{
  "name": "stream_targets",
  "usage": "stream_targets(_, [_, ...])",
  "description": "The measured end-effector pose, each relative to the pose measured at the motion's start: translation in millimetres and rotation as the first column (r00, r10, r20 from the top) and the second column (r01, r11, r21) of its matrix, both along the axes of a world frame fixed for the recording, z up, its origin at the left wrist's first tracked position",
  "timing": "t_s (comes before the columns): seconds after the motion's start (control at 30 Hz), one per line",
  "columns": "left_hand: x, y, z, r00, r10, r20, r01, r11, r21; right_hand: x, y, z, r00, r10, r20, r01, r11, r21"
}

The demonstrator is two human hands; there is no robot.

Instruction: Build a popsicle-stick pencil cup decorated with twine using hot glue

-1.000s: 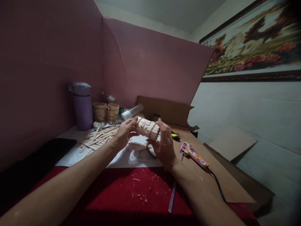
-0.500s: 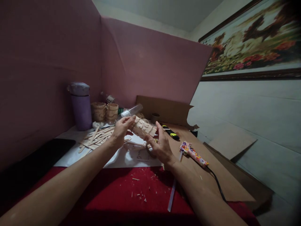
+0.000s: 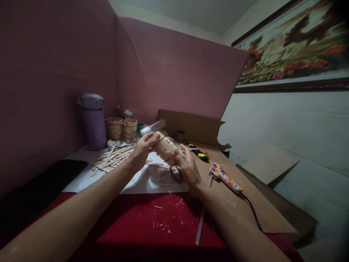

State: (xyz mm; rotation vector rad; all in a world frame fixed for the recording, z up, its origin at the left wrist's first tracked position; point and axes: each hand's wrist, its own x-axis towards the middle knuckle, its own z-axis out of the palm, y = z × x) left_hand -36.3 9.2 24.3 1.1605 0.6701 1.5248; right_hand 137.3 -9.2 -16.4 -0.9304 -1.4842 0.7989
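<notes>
A pale wooden cup with raised decoration is held on its side above the white sheet. My left hand grips its left end, thumb on top. My right hand has its fingers closed round the right end. Below the cup, a roll of tape stands partly hidden by my right hand. Wooden sticks lie in a loose pile to the left of my left hand. A patterned glue gun rests on brown cardboard to the right.
Two wooden cups stand behind the sticks, beside a purple tumbler. A clear plastic bottle lies at the back. A black-and-yellow cutter is on the cardboard. Glue stick and wood scraps lie on red cloth.
The cup has turned in my hands, so another part of its decorated side faces up. My right fingers have closed in on its right end.
</notes>
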Motion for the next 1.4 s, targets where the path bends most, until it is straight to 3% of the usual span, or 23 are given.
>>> stream_targets(0.57, [0, -1, -0.6, 0.996, -0.037, 0.081, 0.042, 0.997, -0.058, -4, -7, 2.1, 0.997, -0.042, -0.064, 0.044, 0.999, 0.026])
stream_targets(0.8, [1, -2, -7.2, 0.972, -0.216, 0.089, 0.224, 0.971, -0.088, -9, -6, 7.2, 0.954, 0.012, -0.301, -0.050, 0.992, -0.118])
stream_targets(0.93, [7, -6, -12.3, 0.943, -0.320, 0.087, 0.327, 0.942, -0.074, -12, -8, 6.8, 0.935, 0.048, -0.352, -0.110, 0.981, -0.159])
stream_targets(1.17, [13, -9, -14.1, 0.920, -0.327, 0.217, 0.354, 0.930, -0.101, -14, -10, 2.1, 0.969, 0.053, -0.242, -0.101, 0.977, -0.190])
stream_targets(1.27, [14, -11, -10.9, 0.929, -0.285, 0.235, 0.324, 0.935, -0.145, -10, -10, 0.8, 0.997, 0.000, -0.083, -0.014, 0.987, -0.161])
stream_targets(1.33, [15, -12, -8.6, 0.940, -0.259, 0.222, 0.302, 0.935, -0.185, -7, -12, 3.2, 0.990, -0.130, 0.053, 0.132, 0.991, -0.022])
stream_targets(1.4, [15, -13, -7.3, 0.948, -0.251, 0.197, 0.290, 0.934, -0.207, -4, -15, 8.1, 0.950, -0.279, 0.139, 0.249, 0.948, 0.199])
